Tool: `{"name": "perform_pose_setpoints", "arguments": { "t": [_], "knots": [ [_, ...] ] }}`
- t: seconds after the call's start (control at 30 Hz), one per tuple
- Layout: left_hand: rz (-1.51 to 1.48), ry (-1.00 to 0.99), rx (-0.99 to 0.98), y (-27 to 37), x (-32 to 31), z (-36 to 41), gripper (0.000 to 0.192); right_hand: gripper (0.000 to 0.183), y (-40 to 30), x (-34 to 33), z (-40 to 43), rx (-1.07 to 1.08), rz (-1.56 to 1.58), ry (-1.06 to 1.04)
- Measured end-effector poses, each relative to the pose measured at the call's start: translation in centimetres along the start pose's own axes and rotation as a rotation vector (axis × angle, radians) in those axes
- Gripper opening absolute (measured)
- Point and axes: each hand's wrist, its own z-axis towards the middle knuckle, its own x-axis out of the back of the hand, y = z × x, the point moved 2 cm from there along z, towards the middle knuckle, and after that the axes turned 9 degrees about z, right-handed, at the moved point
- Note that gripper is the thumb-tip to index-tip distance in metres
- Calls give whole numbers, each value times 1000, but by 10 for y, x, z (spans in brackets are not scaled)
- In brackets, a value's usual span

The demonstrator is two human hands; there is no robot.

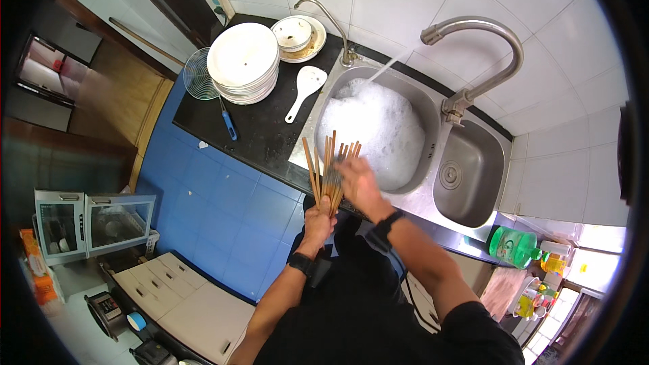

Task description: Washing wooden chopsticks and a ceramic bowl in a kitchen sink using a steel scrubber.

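My left hand (319, 224) grips a fanned bundle of brown chopsticks (332, 151) near their lower ends, over the front edge of the counter. Their upper ends spread out towards the sink basin (432, 159). My right hand (361, 185) is blurred beside the bundle, its fingers on a dark grey scrubber-like thing (332, 176) that lies against the sticks. The blur hides its exact kind. White foam (377, 121) fills much of the large basin, and water runs into it from the tall curved faucet (499, 25).
Left of the sink, the black countertop (263, 137) bears a stack of white plates (243, 56), a small bowl (293, 33) on a soiled plate, a white rice paddle (307, 86) and a blue-handled wire strainer (228, 124). A smaller basin (471, 177) adjoins at right, near a green bottle (512, 247).
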Motion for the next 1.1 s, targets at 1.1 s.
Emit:
{"name": "perform_pose_setpoints", "arguments": {
  "t": [1.1],
  "knots": [
    [951, 221, -519, 5, 19, 0, 39, 43, -48, -15, -28, -38, 100, 16]
  ]
}}
